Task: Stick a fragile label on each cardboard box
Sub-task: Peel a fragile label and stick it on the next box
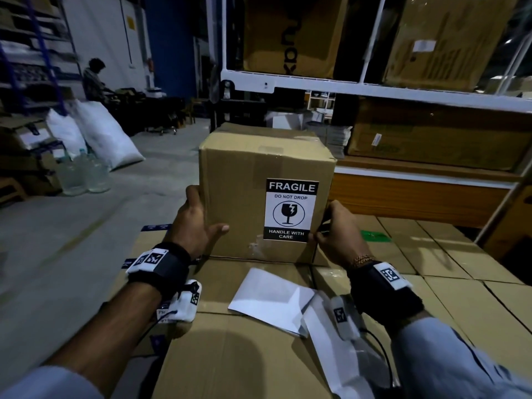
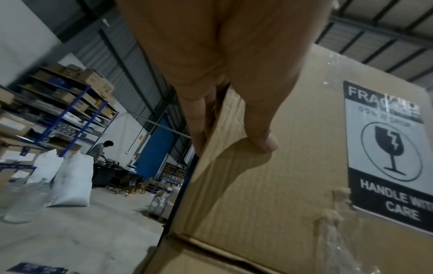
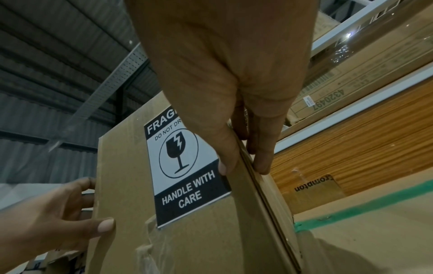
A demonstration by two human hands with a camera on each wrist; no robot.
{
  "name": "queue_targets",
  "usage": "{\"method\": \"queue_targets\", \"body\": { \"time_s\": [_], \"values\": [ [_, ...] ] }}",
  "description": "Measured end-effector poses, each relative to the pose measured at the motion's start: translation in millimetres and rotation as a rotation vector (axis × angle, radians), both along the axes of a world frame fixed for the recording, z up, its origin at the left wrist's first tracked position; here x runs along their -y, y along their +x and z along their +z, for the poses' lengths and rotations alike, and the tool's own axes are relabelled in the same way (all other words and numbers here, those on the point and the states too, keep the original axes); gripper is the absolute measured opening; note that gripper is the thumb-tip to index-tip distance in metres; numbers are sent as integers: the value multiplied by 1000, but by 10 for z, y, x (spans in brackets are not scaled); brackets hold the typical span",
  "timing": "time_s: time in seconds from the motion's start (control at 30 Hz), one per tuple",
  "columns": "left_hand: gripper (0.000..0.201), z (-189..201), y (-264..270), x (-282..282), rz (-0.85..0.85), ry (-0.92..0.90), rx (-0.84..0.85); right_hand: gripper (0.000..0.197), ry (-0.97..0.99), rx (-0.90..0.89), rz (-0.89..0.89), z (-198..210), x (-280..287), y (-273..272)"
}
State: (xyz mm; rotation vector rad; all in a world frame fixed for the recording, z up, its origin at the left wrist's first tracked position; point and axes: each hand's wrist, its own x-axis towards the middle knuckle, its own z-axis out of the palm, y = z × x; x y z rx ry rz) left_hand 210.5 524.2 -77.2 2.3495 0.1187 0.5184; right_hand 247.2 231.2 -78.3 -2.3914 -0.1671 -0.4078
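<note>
A brown cardboard box stands upright on a layer of flat boxes, with a black-and-white fragile label stuck on its near face. My left hand holds the box's left edge, thumb on the front face and fingers round the side. My right hand holds the right edge the same way, thumb beside the label. The left wrist view shows the thumb pressed on the box left of the label. The right wrist view shows the thumb on the label by the box edge.
White backing sheets lie on the flat cardboard boxes in front of me. A white shelf rack with large cartons stands behind. White sacks and water jugs sit on the floor at left, where a person works far off.
</note>
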Motion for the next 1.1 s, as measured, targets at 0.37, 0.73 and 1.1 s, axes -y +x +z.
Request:
{"method": "queue_targets", "body": {
  "time_s": [0.37,0.73,1.1],
  "values": [
    [111,258,-188,41,24,67,77,52,-218,-162,61,444,255,-357],
    [68,552,-1265,715,-257,148,-28,44,-332,-467,251,373,809,-1253],
    [36,-142,-1437,1338,-204,252,-351,45,-356,-371,282,-210,1127,-1562]
  ]
}}
